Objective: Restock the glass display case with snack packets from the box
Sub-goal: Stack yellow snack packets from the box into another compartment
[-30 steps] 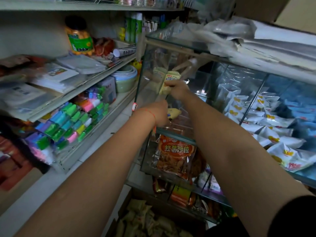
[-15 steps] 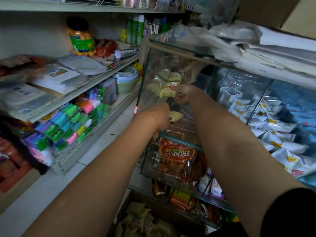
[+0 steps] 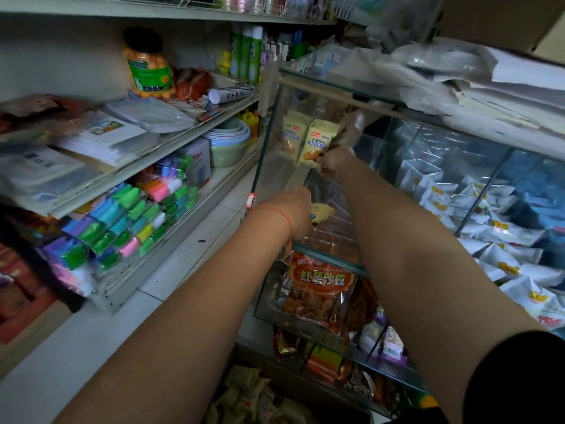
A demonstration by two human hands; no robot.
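Both my arms reach into the upper level of the glass display case (image 3: 328,254). My right hand (image 3: 334,160) pinches the lower edge of a pale yellow snack packet (image 3: 318,142) and holds it upright against the case's left glass wall; its reflection shows beside it. Lower down, my left hand (image 3: 298,212) grips another pale yellow packet (image 3: 322,212), whose end sticks out to the right of the fist. The box of packets (image 3: 244,396) lies at the bottom, below the case.
White and yellow packets (image 3: 489,228) fill the case's right compartment. An orange chip bag (image 3: 319,289) stands on the level below. Metal shelves (image 3: 171,148) on the left carry colourful sponges, bowls and a jar. Papers and plastic lie on the case top.
My right hand has raised its packet from lying flat to standing upright against the left glass. The left hand has stayed nearly still with its packet.
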